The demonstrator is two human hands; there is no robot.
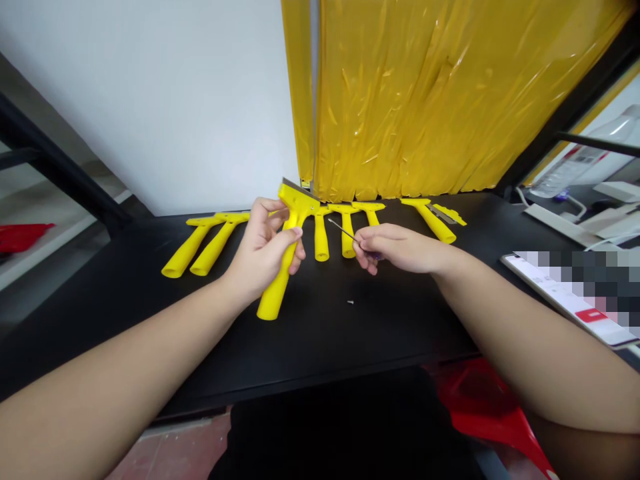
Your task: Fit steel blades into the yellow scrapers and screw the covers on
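Above the black tabletop (400, 320), a yellow scraper (286, 264) is being gripped by its handle (271, 298) in the left hand (265, 247), presumably leaving the bladed head (297, 201) exposed to the screwdriver (345, 232) the right hand (393, 247) is pinching, a screw (351, 303) lying below.

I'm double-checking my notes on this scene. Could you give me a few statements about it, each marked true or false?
1. The left hand holds a yellow scraper. True.
2. The right hand is empty. False: it holds a thin-shafted tool.
3. A small metal piece lies on the black tabletop. True.
4. The held scraper's wide head points downward. False: it is uppermost.
5. The clear bottle is left of both hands. False: it is to their right.
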